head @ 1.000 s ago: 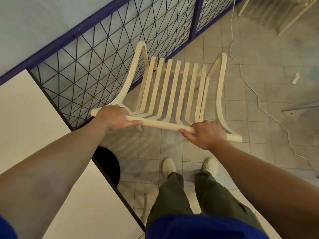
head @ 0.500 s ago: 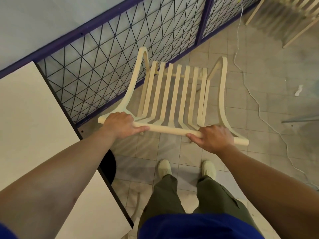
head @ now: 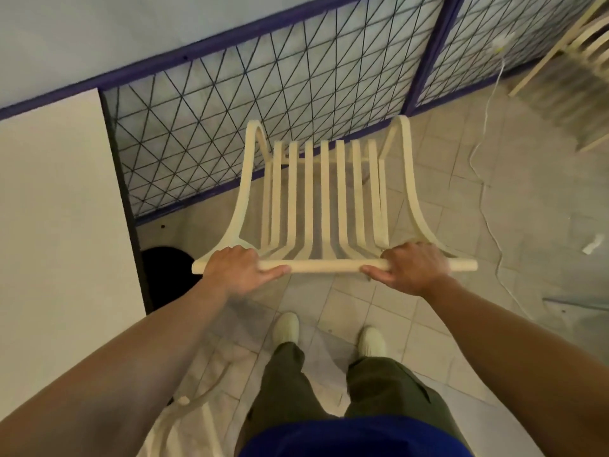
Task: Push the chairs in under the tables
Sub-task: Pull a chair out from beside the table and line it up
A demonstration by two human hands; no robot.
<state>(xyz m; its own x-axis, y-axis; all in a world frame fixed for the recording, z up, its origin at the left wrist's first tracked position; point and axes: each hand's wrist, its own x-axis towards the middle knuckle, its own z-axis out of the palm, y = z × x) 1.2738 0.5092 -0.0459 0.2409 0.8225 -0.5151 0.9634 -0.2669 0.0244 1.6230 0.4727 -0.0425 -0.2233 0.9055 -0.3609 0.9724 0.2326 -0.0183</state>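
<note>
A cream slatted chair (head: 324, 192) stands on the tiled floor in front of me, its seat facing the mesh fence. My left hand (head: 235, 272) grips the left part of its round top rail (head: 326, 267). On the right part of the same rail my right hand (head: 412, 268) is closed. A white table (head: 56, 225) with a dark edge lies to the left of the chair; the chair is beside it, not under it. The table's black base (head: 164, 268) shows below its corner.
A black wire-mesh fence (head: 263, 103) with a purple frame runs behind the chair. A white cable (head: 484, 166) trails over the floor on the right. Another cream chair (head: 590, 44) stands at the top right. My feet (head: 329, 334) are just behind the chair.
The chair has turned so its back rail now lies level across the view and squarer to the fence. Both hands kept their grip. The table shifted left in view.
</note>
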